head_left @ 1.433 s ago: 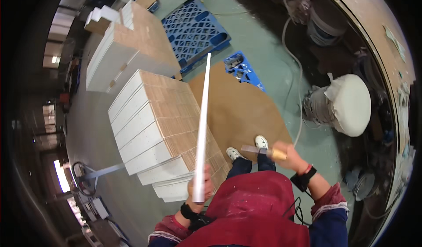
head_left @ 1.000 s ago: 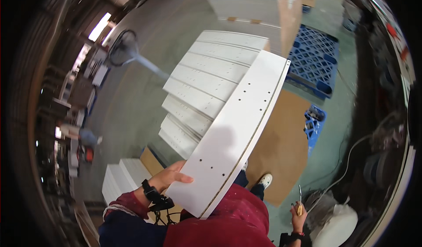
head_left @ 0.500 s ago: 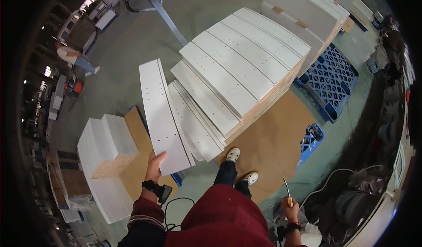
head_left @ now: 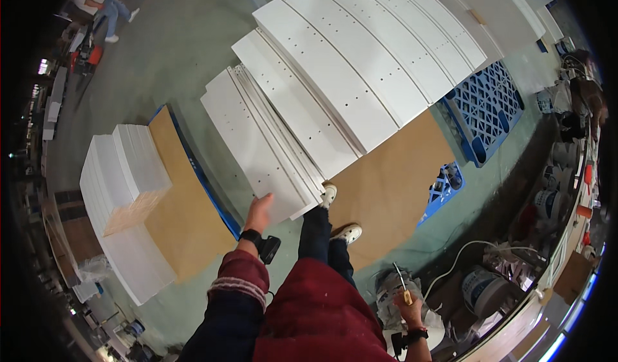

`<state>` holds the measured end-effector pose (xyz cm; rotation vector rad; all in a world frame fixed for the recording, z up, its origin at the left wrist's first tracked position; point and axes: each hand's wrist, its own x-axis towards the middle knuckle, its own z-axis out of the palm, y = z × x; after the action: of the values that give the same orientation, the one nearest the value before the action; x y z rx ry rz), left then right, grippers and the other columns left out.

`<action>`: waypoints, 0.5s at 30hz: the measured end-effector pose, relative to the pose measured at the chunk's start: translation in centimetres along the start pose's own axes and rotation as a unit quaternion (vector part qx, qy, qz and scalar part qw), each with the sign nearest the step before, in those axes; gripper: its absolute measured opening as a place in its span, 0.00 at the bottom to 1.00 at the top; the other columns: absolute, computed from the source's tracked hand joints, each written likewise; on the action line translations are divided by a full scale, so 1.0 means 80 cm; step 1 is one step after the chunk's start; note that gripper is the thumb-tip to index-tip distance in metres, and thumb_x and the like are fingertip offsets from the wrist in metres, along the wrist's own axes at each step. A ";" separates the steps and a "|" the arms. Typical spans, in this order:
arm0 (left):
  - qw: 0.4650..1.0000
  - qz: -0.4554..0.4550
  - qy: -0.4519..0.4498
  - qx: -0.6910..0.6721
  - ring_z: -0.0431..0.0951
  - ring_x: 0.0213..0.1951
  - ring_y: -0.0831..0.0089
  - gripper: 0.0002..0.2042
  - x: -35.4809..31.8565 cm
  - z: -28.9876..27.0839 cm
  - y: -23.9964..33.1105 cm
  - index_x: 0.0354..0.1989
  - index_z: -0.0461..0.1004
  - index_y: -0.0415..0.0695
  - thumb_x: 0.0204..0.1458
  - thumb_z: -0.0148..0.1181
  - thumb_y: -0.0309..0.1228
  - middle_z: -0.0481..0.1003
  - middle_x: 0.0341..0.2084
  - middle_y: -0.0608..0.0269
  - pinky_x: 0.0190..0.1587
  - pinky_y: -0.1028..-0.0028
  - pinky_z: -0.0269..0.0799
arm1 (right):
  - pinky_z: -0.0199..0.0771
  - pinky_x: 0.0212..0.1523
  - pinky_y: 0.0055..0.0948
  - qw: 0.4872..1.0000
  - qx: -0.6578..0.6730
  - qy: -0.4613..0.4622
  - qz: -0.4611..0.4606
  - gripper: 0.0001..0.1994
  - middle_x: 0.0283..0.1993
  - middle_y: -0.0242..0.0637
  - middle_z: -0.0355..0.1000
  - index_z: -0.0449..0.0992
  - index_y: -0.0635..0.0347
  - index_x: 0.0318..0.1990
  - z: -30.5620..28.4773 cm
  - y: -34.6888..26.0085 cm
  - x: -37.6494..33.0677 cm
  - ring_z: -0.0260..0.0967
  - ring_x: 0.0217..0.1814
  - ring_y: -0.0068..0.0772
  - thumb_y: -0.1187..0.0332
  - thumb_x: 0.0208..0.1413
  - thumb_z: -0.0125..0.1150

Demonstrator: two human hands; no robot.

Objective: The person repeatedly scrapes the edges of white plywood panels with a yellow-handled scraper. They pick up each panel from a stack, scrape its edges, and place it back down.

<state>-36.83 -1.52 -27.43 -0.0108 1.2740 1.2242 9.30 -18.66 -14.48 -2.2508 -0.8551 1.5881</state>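
My left hand (head_left: 259, 214) grips the near edge of a white panel (head_left: 248, 133), thumb on top; its fingers underneath are hidden. Small drilled holes and a long groove mark this panel, which lies at the left, lower end of a stepped stack of similar white panels (head_left: 360, 46). At the lower right, my right hand (head_left: 410, 309) is closed round the yellowish handle of a small hand tool (head_left: 400, 275) whose thin metal shaft points up and away. That tool is apart from the panels.
A brown board on a blue pallet (head_left: 187, 214) stands at left, bearing white panel stacks (head_left: 122, 175). Another brown board (head_left: 386, 188) lies under my feet. Farther right are a blue plastic pallet (head_left: 486, 114), a white cable (head_left: 460, 252) and buckets (head_left: 483, 291). A person (head_left: 103, 4) is far left.
My left hand has brought the panel rightward and down against the stepped stack, where it was tilted out to the left before. The view has shifted; my right hand still holds the tool.
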 end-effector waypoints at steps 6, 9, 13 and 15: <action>0.988 -0.120 -0.045 0.087 0.72 0.39 0.68 0.17 0.043 -0.029 -0.049 0.44 0.66 0.35 0.45 0.59 0.27 0.71 0.37 0.60 0.43 0.71 0.67 | 0.66 0.26 0.21 0.997 -0.062 0.008 -0.041 0.08 0.21 0.29 0.69 0.73 0.62 0.31 0.015 -0.024 0.016 0.64 0.24 0.15 0.70 0.42 0.62; 0.971 -0.069 -0.041 0.225 0.73 0.36 0.68 0.17 0.042 -0.039 -0.061 0.41 0.67 0.33 0.43 0.61 0.29 0.72 0.34 0.59 0.39 0.71 0.68 | 0.66 0.27 0.21 0.998 -0.046 0.011 -0.049 0.09 0.21 0.30 0.69 0.73 0.62 0.32 0.017 -0.032 0.024 0.64 0.24 0.16 0.70 0.42 0.62; 0.882 -0.149 0.093 0.436 0.73 0.34 0.69 0.19 0.042 0.002 -0.030 0.38 0.68 0.33 0.41 0.62 0.33 0.72 0.33 0.58 0.36 0.73 0.68 | 0.67 0.28 0.22 0.999 -0.015 0.016 -0.046 0.09 0.22 0.31 0.70 0.73 0.62 0.32 0.020 -0.022 0.032 0.64 0.25 0.16 0.70 0.42 0.63; 0.719 0.168 0.158 0.656 0.73 0.33 0.69 0.20 0.043 0.015 -0.031 0.39 0.67 0.32 0.40 0.62 0.34 0.71 0.33 0.58 0.35 0.72 0.68 | 0.67 0.29 0.21 0.998 -0.040 0.004 -0.037 0.10 0.23 0.30 0.70 0.73 0.61 0.33 0.020 -0.030 0.030 0.64 0.26 0.15 0.70 0.41 0.64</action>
<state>-34.96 0.47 -30.95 1.1302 2.2848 0.3370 7.65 -15.51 -15.68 -2.2497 -1.0052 1.5378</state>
